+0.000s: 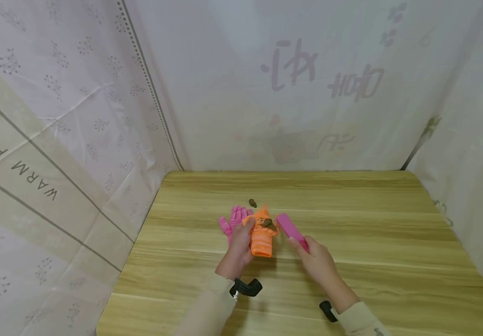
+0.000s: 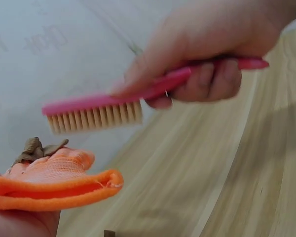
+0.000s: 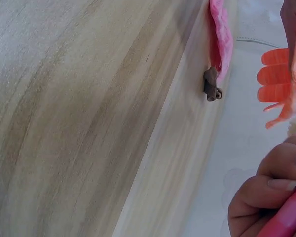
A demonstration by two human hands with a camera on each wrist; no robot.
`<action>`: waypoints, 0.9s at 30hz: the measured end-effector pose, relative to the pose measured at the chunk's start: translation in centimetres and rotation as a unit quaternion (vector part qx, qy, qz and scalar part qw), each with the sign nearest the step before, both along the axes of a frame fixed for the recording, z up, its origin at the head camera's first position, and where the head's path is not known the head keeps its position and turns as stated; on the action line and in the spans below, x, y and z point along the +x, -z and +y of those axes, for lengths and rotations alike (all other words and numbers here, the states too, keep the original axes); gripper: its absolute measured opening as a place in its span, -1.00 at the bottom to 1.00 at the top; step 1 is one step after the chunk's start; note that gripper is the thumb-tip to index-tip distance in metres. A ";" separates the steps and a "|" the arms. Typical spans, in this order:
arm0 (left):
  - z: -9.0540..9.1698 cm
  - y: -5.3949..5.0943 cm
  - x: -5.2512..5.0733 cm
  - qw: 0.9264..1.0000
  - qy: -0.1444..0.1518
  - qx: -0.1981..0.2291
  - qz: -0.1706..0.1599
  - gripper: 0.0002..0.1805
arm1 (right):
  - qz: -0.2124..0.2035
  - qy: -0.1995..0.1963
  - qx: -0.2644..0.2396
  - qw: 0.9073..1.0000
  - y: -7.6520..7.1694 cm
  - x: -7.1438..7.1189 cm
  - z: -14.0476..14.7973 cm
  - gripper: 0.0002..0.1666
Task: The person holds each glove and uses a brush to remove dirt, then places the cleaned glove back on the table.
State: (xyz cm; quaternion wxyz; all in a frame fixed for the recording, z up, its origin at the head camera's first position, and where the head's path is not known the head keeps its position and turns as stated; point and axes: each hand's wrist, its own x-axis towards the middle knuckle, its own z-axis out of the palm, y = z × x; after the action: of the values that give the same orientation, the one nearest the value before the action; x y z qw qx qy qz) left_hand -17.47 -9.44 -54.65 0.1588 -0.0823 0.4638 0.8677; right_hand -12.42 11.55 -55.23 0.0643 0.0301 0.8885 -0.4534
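Observation:
My left hand [image 1: 238, 245] holds an orange knitted glove [image 1: 261, 243] [image 2: 64, 170] above the table, thumb over its side. A brown lump [image 1: 269, 224] [image 2: 37, 149] lies on the glove, whose cuff faces me. Just right of it, my right hand [image 1: 320, 263] [image 2: 207, 44] [image 3: 266, 197] grips the handle of a pink brush [image 1: 289, 227] [image 2: 89, 104]. In the left wrist view, the pale bristles [image 2: 96, 117] point down above the glove, apart from it.
A pink glove [image 1: 234, 218] [image 3: 223, 39] lies on the wooden table [image 1: 351, 205], partly behind my left hand. Near its fingertips sits another brown lump [image 1: 252, 203] [image 3: 211, 85]. Printed cloth [image 1: 241, 93] hangs behind the table and at both sides.

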 end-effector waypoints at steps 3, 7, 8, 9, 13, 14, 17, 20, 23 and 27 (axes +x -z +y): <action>0.1 0.1 -0.2 1.000 -0.003 -0.021 0.000 -0.50 | 0.010 0.010 -0.010 1.000 -0.1 -0.2 0.0 -0.30; 0.6 0.3 -0.2 0.999 0.001 -0.050 0.004 -0.53 | 0.028 0.004 -0.020 0.999 -0.7 -0.5 -0.7 -0.33; 0.8 0.3 -0.2 0.999 0.000 -0.054 0.003 -0.55 | 0.031 0.000 -0.019 0.999 -0.9 -0.6 -1.0 -0.33; 1.0 0.3 -0.1 0.998 0.003 -0.056 0.004 -0.57 | 0.034 -0.004 -0.016 0.999 -1.0 -0.6 -1.2 -0.34; 1.7 0.3 0.1 0.999 0.012 -0.048 0.006 -0.64 | 0.044 -0.013 -0.007 0.999 -1.3 -0.8 -2.1 -0.37; 1.8 0.3 0.1 0.999 0.014 -0.046 0.006 -0.65 | 0.044 -0.015 -0.007 0.999 -1.3 -0.8 -2.2 -0.38; 2.2 0.3 0.2 0.999 0.014 -0.040 0.002 -0.64 | 0.043 -0.018 0.000 0.999 -1.2 -0.9 -2.5 -0.38; 2.3 0.2 0.2 0.999 0.006 -0.036 -0.004 -0.62 | 0.040 -0.021 0.013 0.999 -1.0 -0.9 -2.3 -0.37; 2.3 0.3 0.2 1.000 -0.006 -0.028 -0.005 -0.60 | 0.035 -0.022 0.021 0.999 -0.8 -0.9 -2.1 -0.36; 2.2 0.3 0.1 1.000 -0.017 -0.016 -0.004 -0.58 | 0.029 -0.021 0.023 0.999 -0.7 -0.9 -1.9 -0.34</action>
State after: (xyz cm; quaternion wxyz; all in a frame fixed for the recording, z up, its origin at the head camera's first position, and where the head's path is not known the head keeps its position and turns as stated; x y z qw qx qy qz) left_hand -17.32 -7.22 -54.94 0.1442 -0.0958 0.4754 0.8626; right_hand -13.27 9.68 -54.50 0.0470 -0.0004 0.9006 -0.4322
